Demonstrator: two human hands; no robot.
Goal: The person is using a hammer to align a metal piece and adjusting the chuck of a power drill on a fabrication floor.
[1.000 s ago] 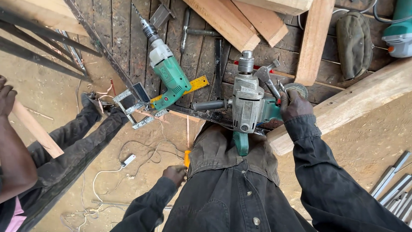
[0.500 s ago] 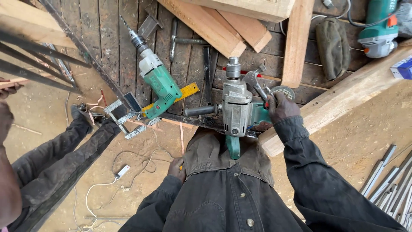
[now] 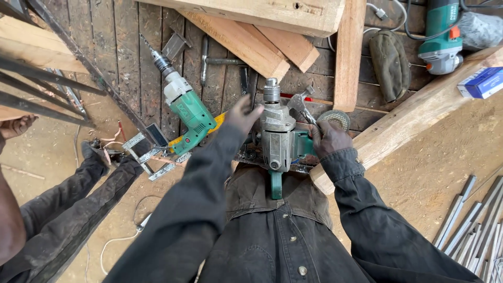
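both hands (image 3: 283, 128) grip big grey drill (image 3: 276, 137) on bench (image 3: 131, 42).

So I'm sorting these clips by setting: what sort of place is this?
Probably an open-air wood and metal workshop: both hands, left hand and right hand, are at a heavy grey drill on a plank bench, with timber beams and steel rods over a dirt floor.

The heavy grey-metal electric drill with green handle (image 3: 277, 141) lies on the dark plank floor (image 3: 126, 47), between the left hand (image 3: 242, 116) at nine o'clock and the right hand (image 3: 327, 137) at three. The smaller green-bodied power drill (image 3: 183, 107) lies at ten o'clock, the pale timber beams (image 3: 251, 36) at twelve, the olive cloth pouch (image 3: 390, 63) at two.
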